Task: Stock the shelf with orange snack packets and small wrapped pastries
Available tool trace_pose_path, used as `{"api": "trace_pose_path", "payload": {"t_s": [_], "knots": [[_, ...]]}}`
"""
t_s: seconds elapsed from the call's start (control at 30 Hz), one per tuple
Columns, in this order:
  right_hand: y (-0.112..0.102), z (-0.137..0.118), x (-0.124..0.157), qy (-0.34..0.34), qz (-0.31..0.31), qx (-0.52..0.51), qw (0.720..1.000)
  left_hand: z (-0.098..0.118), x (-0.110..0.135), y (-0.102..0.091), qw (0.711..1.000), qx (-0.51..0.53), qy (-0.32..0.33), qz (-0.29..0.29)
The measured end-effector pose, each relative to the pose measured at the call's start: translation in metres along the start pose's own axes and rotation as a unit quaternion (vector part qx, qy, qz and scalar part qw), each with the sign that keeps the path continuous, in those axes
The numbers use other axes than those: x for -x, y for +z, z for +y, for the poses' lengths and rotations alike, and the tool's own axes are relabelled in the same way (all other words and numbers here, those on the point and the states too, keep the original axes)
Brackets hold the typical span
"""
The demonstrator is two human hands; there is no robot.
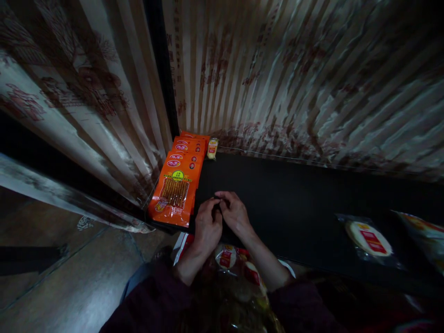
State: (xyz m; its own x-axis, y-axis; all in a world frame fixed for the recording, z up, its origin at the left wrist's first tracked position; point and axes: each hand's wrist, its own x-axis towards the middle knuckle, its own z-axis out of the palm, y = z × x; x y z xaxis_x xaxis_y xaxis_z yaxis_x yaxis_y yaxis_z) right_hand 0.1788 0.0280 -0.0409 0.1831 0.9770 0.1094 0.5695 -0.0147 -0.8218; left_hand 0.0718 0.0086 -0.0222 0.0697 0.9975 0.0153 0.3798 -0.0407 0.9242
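My left hand point(208, 224) and my right hand point(236, 213) meet over the near edge of a black shelf top point(284, 199). Their fingers are curled and the fingertips come together. What they hold, if anything, is too small or hidden to name. Just left of my left hand lies an overlapping row of orange snack packets point(176, 185), the nearest showing brown sticks on its front. At the far end of that row, a small wrapped pastry point(212, 148) with a red and yellow label rests by the curtain. Below my wrists are more wrapped pastries point(227, 256) in clear packaging.
To the right lie a round pale wrapped pastry point(369, 239) and a shiny colourful packet point(423, 236). A pleated, printed curtain point(243, 69) hangs behind the shelf and on the left, with a dark post point(163, 60) at the corner. Floor tiles point(97, 273) show at lower left.
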Motion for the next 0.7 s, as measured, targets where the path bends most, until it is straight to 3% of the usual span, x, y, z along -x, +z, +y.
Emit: {"api": "trace_pose_path", "payload": {"t_s": [0.1,0.3,0.47,0.6,0.7], "knots": [[-0.008,-0.006,0.035,-0.035,-0.016,0.003,0.999,-0.004,0.031,0.001,1.0,-0.018,-0.004,0.007],[-0.013,-0.006,0.101,-0.078,-0.005,0.046,0.996,-0.01,0.086,-0.004,0.996,-0.076,0.015,-0.042],[-0.008,0.023,0.152,-0.091,-0.045,0.075,0.992,-0.028,0.117,0.003,0.982,-0.125,-0.064,-0.123],[-0.008,0.042,0.168,-0.042,-0.057,0.095,0.993,-0.044,0.125,0.014,0.95,-0.2,-0.065,-0.23],[-0.023,0.031,0.164,-0.034,-0.098,0.063,0.993,-0.049,0.124,0.022,0.927,-0.241,-0.067,-0.28]]}}
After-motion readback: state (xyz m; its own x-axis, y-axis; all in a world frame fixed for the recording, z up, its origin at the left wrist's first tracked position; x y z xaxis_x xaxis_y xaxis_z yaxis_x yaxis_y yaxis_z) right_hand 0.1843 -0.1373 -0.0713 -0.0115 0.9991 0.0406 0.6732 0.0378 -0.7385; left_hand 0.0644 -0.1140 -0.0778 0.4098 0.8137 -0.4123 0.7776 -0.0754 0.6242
